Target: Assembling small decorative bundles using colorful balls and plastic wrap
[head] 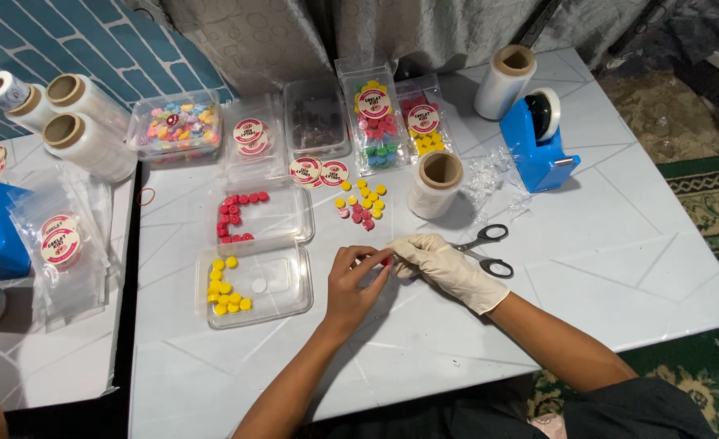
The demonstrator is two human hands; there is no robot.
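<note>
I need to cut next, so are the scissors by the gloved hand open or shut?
Open. The scissors lie flat on the white table, their two black handle loops spread apart beside the right hand.

Scissors [483, 248] lie right of both hands, behind them a film roll [435, 184].

Right hand [449, 268] is covered by a thin, matt, cream rubber glove; left hand [358, 284] is left bare. Table [603, 244] is topped with a smooth, faintly glossy white marble-look sheet. Scissors [483, 248]: bright metal blades, black plastic handles. Trays [282, 280]: clear glossy plastic. Tape dispenser [534, 150]: blue moulded plastic. Film roll [437, 185] is wound on a cardboard core.
</note>
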